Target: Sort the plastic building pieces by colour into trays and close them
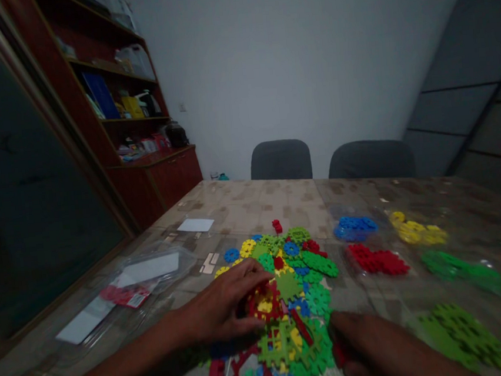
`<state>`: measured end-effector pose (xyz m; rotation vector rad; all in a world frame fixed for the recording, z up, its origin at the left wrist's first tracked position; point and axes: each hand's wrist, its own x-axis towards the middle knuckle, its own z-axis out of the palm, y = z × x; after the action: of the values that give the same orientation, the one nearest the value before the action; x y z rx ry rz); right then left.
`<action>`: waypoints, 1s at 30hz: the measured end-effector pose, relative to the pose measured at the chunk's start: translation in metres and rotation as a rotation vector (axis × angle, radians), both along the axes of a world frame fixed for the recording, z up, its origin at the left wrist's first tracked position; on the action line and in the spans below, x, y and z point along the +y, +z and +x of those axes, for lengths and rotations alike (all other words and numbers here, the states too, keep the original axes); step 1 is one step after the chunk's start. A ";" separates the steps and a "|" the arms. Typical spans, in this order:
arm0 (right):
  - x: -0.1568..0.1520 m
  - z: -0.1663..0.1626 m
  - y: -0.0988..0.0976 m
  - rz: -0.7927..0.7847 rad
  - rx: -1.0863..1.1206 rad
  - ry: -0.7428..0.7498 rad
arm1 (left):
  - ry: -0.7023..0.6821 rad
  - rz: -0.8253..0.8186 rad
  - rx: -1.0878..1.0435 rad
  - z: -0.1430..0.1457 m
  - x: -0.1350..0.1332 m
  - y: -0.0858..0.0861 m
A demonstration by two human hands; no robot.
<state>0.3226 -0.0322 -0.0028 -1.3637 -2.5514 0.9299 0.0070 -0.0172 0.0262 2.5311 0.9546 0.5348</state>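
Observation:
A heap of plastic interlocking building pieces lies on the table in front of me. My left hand [228, 302] curves its fingers and thumb around a red square frame piece [264, 305] at the heap's left side, with yellow showing inside it. Low at the heap's right edge, my right hand [365, 342] is curled and dark, its fingertips mostly hidden. A bit of a red piece [340, 354] shows at its fingers. Between the hands lie a light green square frame [274, 346], a red bar [301, 326] and green flower-shaped discs [318, 299].
Sorted pieces lie on the right in clear plastic trays: blue [355, 227], yellow [418, 231], red [378, 259], green [460, 271] and light green squares [463, 333]. Clear packaging [152, 268] with a red packet [125, 295] lies left. Two grey chairs [280, 160] stand behind the table.

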 end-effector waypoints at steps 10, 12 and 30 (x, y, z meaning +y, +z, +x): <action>0.010 0.000 -0.009 -0.033 0.029 -0.021 | -0.222 -0.098 -0.022 0.027 -0.008 0.001; 0.010 0.002 -0.011 -0.058 0.046 -0.011 | -0.250 -0.114 0.013 0.033 -0.006 0.002; 0.001 -0.003 0.015 -0.103 -0.010 -0.052 | -0.152 -0.227 -0.046 0.035 -0.008 -0.004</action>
<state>0.3195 -0.0317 0.0126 -1.4569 -2.4941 1.0614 0.0422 -0.0248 0.0226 2.3534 0.7531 0.4121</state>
